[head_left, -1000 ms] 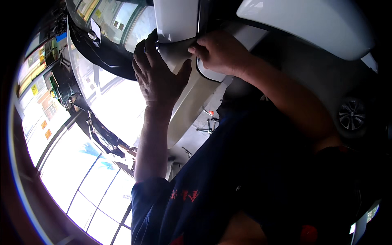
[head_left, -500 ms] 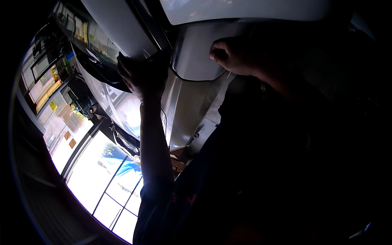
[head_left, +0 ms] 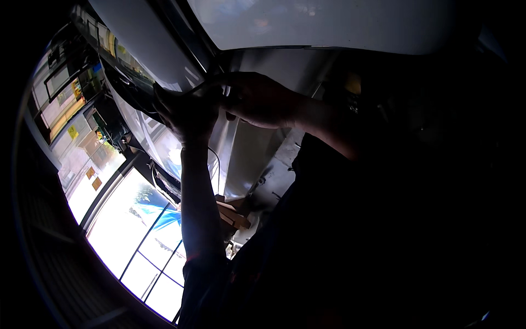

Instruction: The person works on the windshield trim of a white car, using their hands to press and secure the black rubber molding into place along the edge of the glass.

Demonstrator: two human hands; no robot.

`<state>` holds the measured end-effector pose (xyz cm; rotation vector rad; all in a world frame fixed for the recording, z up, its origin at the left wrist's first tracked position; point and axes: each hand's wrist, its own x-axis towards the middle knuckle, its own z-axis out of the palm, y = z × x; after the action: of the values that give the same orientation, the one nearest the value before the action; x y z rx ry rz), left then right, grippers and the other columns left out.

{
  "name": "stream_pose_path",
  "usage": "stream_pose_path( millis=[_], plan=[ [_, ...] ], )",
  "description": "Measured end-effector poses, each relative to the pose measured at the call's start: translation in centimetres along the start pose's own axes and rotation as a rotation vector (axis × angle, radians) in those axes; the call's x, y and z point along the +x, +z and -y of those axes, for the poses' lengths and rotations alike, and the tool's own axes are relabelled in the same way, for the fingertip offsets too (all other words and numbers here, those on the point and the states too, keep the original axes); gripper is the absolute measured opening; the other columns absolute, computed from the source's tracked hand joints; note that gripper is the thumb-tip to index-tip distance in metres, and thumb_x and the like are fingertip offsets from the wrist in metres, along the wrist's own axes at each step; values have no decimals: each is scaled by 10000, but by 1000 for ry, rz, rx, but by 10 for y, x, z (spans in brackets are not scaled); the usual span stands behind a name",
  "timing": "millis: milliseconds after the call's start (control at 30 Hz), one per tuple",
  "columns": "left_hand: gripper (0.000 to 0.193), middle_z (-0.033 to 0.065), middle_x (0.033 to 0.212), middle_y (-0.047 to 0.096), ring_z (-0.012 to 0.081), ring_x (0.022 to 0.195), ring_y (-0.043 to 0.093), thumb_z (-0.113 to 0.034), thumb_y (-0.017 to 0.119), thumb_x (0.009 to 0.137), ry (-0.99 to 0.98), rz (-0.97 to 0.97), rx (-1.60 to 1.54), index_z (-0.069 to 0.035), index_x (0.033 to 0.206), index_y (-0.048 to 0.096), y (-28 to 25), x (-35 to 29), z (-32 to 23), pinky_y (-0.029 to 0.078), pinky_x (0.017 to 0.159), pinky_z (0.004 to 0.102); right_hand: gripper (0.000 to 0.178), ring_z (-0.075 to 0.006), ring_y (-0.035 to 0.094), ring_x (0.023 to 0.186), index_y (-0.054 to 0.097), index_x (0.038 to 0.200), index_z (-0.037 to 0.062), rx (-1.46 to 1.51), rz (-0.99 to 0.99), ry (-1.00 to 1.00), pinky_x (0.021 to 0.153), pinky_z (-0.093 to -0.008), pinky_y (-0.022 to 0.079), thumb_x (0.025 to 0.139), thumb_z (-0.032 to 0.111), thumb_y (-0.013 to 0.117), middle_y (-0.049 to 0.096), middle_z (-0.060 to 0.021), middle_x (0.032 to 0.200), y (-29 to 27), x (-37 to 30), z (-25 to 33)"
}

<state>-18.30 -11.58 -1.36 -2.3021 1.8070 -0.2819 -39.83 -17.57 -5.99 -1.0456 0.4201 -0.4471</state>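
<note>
My left hand (head_left: 190,116) is raised against the pale vehicle body panel (head_left: 145,41), beside a dark glossy lamp or window section (head_left: 123,60). Its outer finger is stretched out and apart; deep shadow covers the others. My right hand (head_left: 263,103) reaches in from the right, its fingertips meeting the left hand's right side. Those right fingers are curled in a pinch, and what lies between them is too dark to make out. Just above both hands runs a dark gap (head_left: 192,33) between the panel and a larger white panel (head_left: 329,24).
Below the hands, a light metal-like panel (head_left: 241,156) slopes down. Brown cardboard-like pieces (head_left: 233,214) lie lower, beside my left forearm. A bright gridded window or door (head_left: 148,241) fills the lower left, with shelving (head_left: 66,82) farther up. The right side is in darkness.
My right hand has moved left from over the grey panel to meet my left hand. The left hand keeps its place at the panel, while the view has shifted slightly.
</note>
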Motion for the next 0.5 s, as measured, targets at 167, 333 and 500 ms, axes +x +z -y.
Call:
stream_pose_path(
  millis=[167,333,500],
  plan=[
    [1433,365,1567,321,537,1463,363,-675,924,692,-26,-37,-41,134,1603,171,12,8,-14,407,1176,628,491,-189,742,956,536,1544,119,-2,-28,167,925,-365,583,1108,339,586,746,-93,983,-17,-10,-1],
    [1288,345,1538,393,535,1420,441,-561,909,707,-17,-178,-35,59,1620,244,5,-8,-9,438,1151,624,488,-248,736,1071,627,1464,86,-602,402,325,960,-426,589,1092,399,595,758,-144,1157,-115,-48,-28],
    [1231,318,1503,445,522,1373,489,-491,911,700,-60,-197,-104,21,1617,268,-11,-9,-9,445,1139,623,402,-241,671,1089,651,1227,29,-1029,-233,523,973,-393,560,1113,393,525,702,-129,1240,-305,-90,26]
  ],
)
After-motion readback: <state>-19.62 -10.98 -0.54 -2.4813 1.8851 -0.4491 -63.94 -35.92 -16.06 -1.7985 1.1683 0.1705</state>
